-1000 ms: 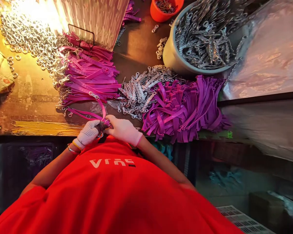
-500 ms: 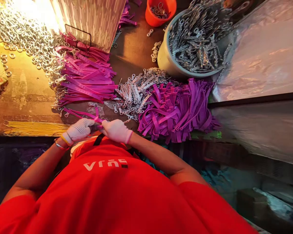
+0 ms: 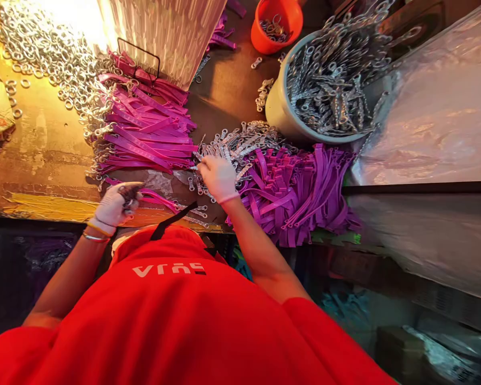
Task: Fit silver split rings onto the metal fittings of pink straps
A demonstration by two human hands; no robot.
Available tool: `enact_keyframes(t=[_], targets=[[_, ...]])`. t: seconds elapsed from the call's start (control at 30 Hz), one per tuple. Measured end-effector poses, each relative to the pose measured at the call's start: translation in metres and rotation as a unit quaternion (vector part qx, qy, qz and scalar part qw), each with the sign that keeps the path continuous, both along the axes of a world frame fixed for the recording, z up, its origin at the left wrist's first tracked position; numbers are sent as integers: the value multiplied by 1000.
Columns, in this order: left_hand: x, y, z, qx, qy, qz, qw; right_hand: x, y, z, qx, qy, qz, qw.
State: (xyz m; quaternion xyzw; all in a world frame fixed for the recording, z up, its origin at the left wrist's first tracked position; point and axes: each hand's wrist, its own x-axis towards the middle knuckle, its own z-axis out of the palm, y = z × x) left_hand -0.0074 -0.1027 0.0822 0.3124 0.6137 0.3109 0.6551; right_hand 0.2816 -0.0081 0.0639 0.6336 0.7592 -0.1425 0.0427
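Observation:
My left hand (image 3: 118,206), in a white glove with dark-stained fingers, hovers at the table's front edge. Its fingers are curled in, and what they hold, if anything, I cannot make out. Beside it lie loose purple straps (image 3: 160,199) with metal links (image 3: 196,209) at their right ends. My right hand (image 3: 219,177), gloved too, is at the left side of a heap of flat silver metal links (image 3: 240,141). Its fingertips are pinched together, hiding what is between them. Left of those fingertips is a stack of purple straps (image 3: 148,128) with metal ends.
Many metal rings (image 3: 52,59) are spread at the back left. A heap of purple straps (image 3: 288,198) lies right of the links. Behind stand a pale bucket (image 3: 278,101) full of metal chain pieces and an orange bucket (image 3: 260,35). Plastic-wrapped material (image 3: 436,107) borders the right.
My hands were together over a purple strap and have parted. The right hand moved up and right to the metal links; the left drew slightly left. The straps now lie on the table.

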Motion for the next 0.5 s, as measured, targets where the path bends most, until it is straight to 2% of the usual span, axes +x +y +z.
enact_keyframes(t=[0.1, 0.2, 0.33, 0.43, 0.5], targets=[[32, 0, 1, -73, -221, 35, 972, 1, 49, -19, -5, 21, -22, 1000], [45, 1, 6, -121, -306, 23, 944, -10, 71, -41, -44, 50, -37, 997], [37, -4, 15, -144, -375, -7, 916, -13, 70, -55, -30, 90, -56, 994], [30, -9, 20, -119, -372, -23, 920, 3, 65, -51, -9, 117, -92, 989], [31, -11, 23, -100, -345, -33, 933, 15, 57, -41, 24, 152, -131, 979]])
